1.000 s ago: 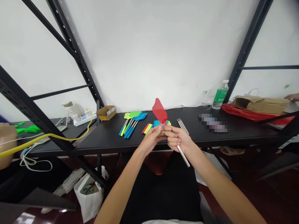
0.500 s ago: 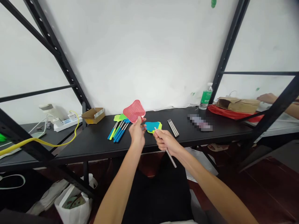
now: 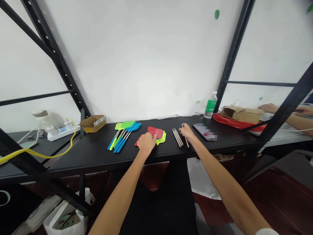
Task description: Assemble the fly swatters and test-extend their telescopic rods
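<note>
My left hand (image 3: pixel 146 143) is closed on a red fly swatter head (image 3: pixel 156 131), which lies over a yellow swatter head (image 3: pixel 161 138) on the table. A bit of red shows left of that hand; its shape is mostly covered. In my right hand (image 3: pixel 187 131) is a thin metal tube (image 3: pixel 187 142), its lower end at the tabletop. Several similar metal tubes (image 3: pixel 177 137) lie side by side just left of it. Further left, several complete fly swatters (image 3: pixel 124 133) with yellow, green and blue heads and coloured grips lie fanned together.
A phone (image 3: pixel 204 131) with a blurred screen lies right of my right hand. Behind it stands a water bottle (image 3: pixel 211 105). An open cardboard box (image 3: pixel 92 124) sits at the left, near a power strip (image 3: pixel 63 130). Black shelf posts frame both sides; another person's hand shows far right.
My left hand has lowered the red swatter head from the air onto the coloured heads. My right hand has moved right and forward with the tube, down beside the other tubes.
</note>
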`<action>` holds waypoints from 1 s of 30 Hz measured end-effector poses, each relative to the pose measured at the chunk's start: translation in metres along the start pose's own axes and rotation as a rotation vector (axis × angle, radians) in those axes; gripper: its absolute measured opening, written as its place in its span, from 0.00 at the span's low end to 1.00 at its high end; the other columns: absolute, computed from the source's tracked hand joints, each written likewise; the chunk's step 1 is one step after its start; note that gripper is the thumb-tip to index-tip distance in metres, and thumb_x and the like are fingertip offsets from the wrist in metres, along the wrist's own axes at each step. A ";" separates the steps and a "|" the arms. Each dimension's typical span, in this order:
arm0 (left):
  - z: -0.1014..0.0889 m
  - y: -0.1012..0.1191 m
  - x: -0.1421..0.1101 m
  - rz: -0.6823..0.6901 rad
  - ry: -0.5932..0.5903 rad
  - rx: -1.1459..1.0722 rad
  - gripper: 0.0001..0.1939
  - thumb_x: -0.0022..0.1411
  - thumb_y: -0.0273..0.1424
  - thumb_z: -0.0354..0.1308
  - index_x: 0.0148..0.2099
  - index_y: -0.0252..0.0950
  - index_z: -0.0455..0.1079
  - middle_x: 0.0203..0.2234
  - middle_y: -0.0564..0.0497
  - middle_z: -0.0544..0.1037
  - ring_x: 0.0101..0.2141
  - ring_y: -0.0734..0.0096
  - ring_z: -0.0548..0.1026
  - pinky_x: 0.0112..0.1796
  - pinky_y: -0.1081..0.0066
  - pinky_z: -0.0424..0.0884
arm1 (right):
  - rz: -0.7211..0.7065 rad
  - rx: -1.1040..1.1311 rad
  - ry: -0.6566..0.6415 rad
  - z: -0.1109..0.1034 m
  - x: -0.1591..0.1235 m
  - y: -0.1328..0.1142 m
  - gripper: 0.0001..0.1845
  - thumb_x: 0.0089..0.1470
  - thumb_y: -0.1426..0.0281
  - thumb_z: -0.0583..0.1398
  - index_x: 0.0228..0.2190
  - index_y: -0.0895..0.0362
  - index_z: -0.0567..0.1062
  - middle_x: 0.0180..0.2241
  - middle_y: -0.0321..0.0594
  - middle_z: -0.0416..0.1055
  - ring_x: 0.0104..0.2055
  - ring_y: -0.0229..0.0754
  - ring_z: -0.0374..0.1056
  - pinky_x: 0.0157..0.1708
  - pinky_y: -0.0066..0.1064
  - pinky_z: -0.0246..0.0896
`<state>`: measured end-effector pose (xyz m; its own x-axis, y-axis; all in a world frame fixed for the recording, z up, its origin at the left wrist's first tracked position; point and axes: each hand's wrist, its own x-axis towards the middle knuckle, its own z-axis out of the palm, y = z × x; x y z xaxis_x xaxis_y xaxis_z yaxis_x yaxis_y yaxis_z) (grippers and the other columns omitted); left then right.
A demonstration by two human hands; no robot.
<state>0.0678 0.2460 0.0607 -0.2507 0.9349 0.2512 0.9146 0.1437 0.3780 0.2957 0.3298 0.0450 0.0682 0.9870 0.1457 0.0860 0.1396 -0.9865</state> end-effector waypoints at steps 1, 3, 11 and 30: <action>0.000 -0.001 0.001 0.002 -0.009 0.013 0.21 0.62 0.46 0.51 0.33 0.35 0.76 0.32 0.36 0.80 0.41 0.45 0.78 0.37 0.61 0.69 | 0.001 -0.062 0.019 0.003 0.001 0.002 0.24 0.44 0.75 0.61 0.47 0.58 0.71 0.41 0.47 0.77 0.41 0.46 0.74 0.40 0.31 0.67; -0.001 -0.003 0.000 0.018 -0.022 0.033 0.21 0.63 0.45 0.51 0.32 0.36 0.76 0.32 0.36 0.79 0.41 0.46 0.78 0.37 0.61 0.68 | 0.020 -0.169 0.081 0.008 0.003 0.006 0.27 0.44 0.76 0.60 0.49 0.59 0.72 0.48 0.52 0.75 0.53 0.52 0.70 0.51 0.35 0.62; -0.026 -0.033 -0.042 0.110 -0.012 0.052 0.28 0.65 0.50 0.44 0.25 0.40 0.73 0.25 0.44 0.77 0.33 0.54 0.77 0.31 0.68 0.62 | -0.049 -0.515 0.053 0.015 -0.001 0.018 0.36 0.46 0.77 0.57 0.59 0.61 0.66 0.59 0.52 0.66 0.61 0.53 0.63 0.59 0.37 0.55; -0.047 -0.159 -0.051 0.036 0.228 0.249 0.19 0.65 0.42 0.48 0.48 0.38 0.73 0.41 0.43 0.77 0.42 0.53 0.74 0.38 0.65 0.66 | -0.203 -0.388 0.122 -0.008 -0.049 0.030 0.24 0.51 0.73 0.55 0.50 0.59 0.75 0.52 0.49 0.74 0.52 0.49 0.71 0.55 0.39 0.61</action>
<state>-0.0798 0.1608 0.0296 -0.2558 0.8483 0.4636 0.9665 0.2134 0.1428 0.3030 0.2854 0.0092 0.1260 0.9227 0.3644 0.4742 0.2666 -0.8391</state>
